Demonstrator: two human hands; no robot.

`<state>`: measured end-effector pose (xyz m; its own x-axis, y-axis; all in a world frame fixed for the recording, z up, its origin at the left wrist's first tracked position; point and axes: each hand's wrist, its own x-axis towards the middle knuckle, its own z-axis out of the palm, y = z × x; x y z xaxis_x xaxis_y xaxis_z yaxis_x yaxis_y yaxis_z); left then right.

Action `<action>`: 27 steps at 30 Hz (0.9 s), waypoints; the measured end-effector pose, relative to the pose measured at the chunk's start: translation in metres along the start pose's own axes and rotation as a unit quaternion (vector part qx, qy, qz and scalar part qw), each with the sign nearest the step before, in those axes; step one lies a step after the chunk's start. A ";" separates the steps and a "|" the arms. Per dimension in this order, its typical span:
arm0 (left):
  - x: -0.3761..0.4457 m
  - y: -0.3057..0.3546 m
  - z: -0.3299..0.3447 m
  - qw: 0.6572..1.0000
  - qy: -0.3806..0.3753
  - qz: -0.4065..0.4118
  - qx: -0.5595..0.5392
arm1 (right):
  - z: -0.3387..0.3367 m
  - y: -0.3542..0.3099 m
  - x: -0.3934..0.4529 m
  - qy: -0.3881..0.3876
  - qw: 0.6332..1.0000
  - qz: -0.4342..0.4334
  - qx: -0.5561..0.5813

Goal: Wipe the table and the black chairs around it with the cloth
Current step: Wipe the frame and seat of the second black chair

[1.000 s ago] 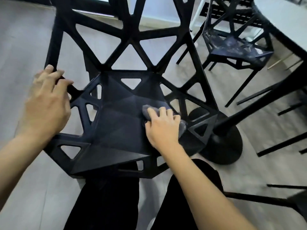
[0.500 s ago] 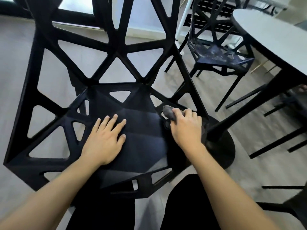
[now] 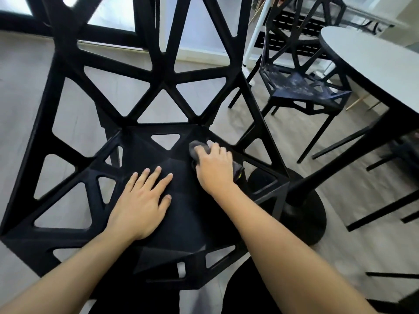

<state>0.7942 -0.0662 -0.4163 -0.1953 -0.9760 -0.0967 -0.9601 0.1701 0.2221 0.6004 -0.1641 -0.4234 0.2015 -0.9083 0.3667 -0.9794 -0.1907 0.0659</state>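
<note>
1. Plainly, the cloth (image 3: 199,148) is a soft, limp grey rag, bunched under the right hand (image 3: 215,171) at the far right corner of the seat of the near black chair (image 3: 181,214). That is about one o'clock from the seat's middle. It will crumple and drag rather than slide as one piece, so palm pressure with the fingers curled over the bunch looks like the right hold.
2. The right hand grips it that way: fingers bent over the wad, which sticks out past the fingertips at eleven o'clock and past the hand's outer edge at four o'clock.
3. The left hand (image 3: 142,200) lies flat on the seat, fingers straight and slightly spread, holding nothing; it seems to steady the chair.
4. The chair looks stiff, moulded and probably light, so bracing it is sensible. Its facets and triangular cut-outs may snag the cloth.
5. The bunch has its long axis running from eleven to four o'clock. The chair's back rises at twelve o'clock and its seat front faces six.
6. The table (image 3: 374,71) stands at two o'clock, with a second, dusty chair (image 3: 303,87) beside it.
</note>
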 end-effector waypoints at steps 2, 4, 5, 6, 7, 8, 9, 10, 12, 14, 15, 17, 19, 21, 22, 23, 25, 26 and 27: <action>0.000 0.001 0.000 1.000 0.000 0.001 -0.002 | 0.001 0.010 -0.010 -0.019 0.995 -0.095 0.019; -0.001 0.001 -0.001 1.000 0.002 0.000 -0.005 | -0.007 0.042 0.010 -0.012 0.992 -0.121 -0.036; 0.000 0.001 -0.001 1.000 0.002 0.001 -0.011 | -0.011 0.058 0.023 0.013 0.991 -0.108 -0.074; 0.000 0.001 -0.001 1.000 0.002 0.002 -0.014 | -0.015 0.069 0.034 0.025 0.990 -0.086 -0.109; 0.001 0.001 -0.001 1.000 0.004 -0.002 -0.013 | -0.018 0.071 0.039 0.026 0.989 -0.060 -0.133; 0.001 0.001 0.000 1.000 0.005 -0.005 -0.013 | -0.018 0.066 0.038 0.026 0.989 -0.036 -0.139; 0.002 0.001 0.001 1.000 0.005 -0.006 -0.015 | -0.018 0.057 0.034 0.030 0.992 -0.017 -0.123; 0.002 0.001 0.001 1.000 0.005 -0.006 -0.016 | -0.017 0.045 0.025 0.023 0.994 -0.001 -0.104; 0.003 0.001 0.002 1.000 0.008 -0.008 -0.011 | -0.016 0.029 0.001 -0.038 0.997 -0.020 -0.066; 0.003 0.001 0.002 1.000 0.003 -0.007 -0.003 | -0.030 0.034 -0.008 -0.103 0.992 -0.063 -0.034; 0.003 0.001 0.001 1.000 0.004 -0.007 -0.004 | -0.041 0.042 -0.006 -0.105 0.992 -0.076 -0.007; 0.003 0.002 0.000 1.000 0.010 -0.007 -0.008 | -0.065 0.064 0.006 -0.014 0.997 -0.074 0.023; 0.003 0.003 0.001 1.000 0.011 -0.009 -0.010 | -0.088 0.090 0.029 0.111 0.993 -0.029 0.015; 0.003 0.003 0.002 1.000 0.014 -0.010 -0.012 | -0.097 0.117 0.051 0.149 0.988 0.029 -0.016; 0.003 0.002 0.002 1.000 0.016 -0.010 -0.013 | -0.094 0.127 0.057 0.123 0.991 0.052 -0.005; 0.004 0.002 0.002 1.000 0.015 -0.009 -0.013 | -0.089 0.134 0.059 0.088 0.994 0.063 0.026; 0.004 0.001 0.002 1.000 0.013 -0.007 -0.011 | -0.077 0.140 0.049 0.048 0.993 0.062 0.086; 0.004 0.001 0.003 1.000 0.016 -0.008 -0.011 | -0.074 0.141 0.039 0.048 0.993 0.054 0.093; 0.004 0.001 0.003 1.000 0.016 -0.009 -0.011 | -0.073 0.143 0.028 0.048 0.993 0.050 0.097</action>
<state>0.7922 -0.0692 -0.4198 -0.1703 -0.9829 -0.0693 -0.9589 0.1492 0.2414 0.4654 -0.1892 -0.3358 0.0934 -0.8885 0.4493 -0.9720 -0.1790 -0.1520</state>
